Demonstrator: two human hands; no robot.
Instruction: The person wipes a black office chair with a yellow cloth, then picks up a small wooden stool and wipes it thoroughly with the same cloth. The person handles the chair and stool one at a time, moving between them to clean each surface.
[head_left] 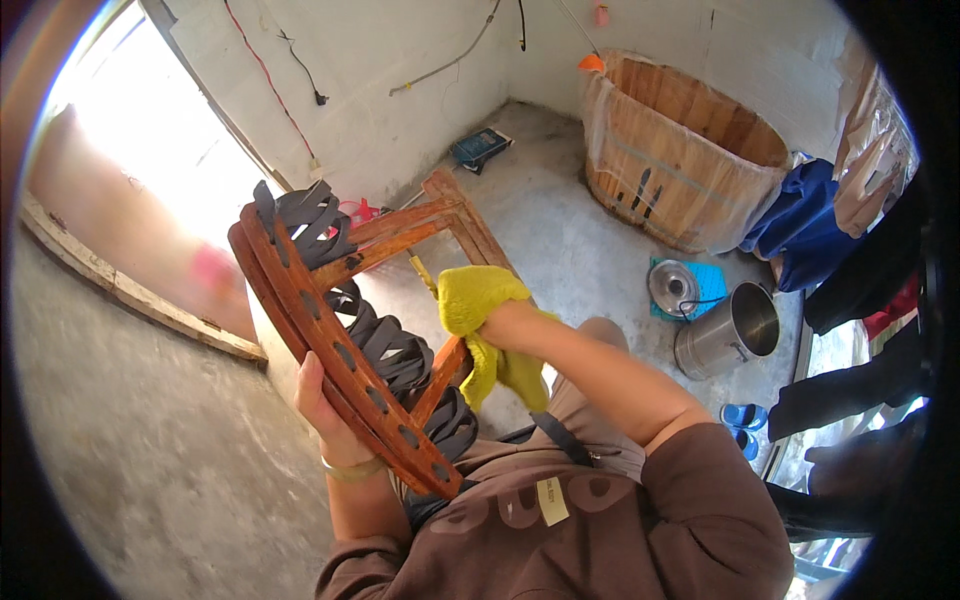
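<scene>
A reddish-brown wooden folding stool (345,345) with black woven straps (375,335) is tilted up in front of my body. My left hand (330,415) is closed round the edge of its slotted rail, a bracelet on the wrist. In my right hand (505,325) is a yellow cloth (480,295), bunched over the fingers and hanging down below them. Hand and cloth are by the stool's right-hand frame. The cloth covers most of my right fingers, and the rail hides part of my left ones.
A big wooden tub (690,145) wrapped in clear plastic stands at the far right. Nearer are a metal bucket (728,330), a round metal lid (673,287) and blue slippers (742,428). Dark clothes (850,390) hang along the right. A blue box (480,150) lies by the back wall.
</scene>
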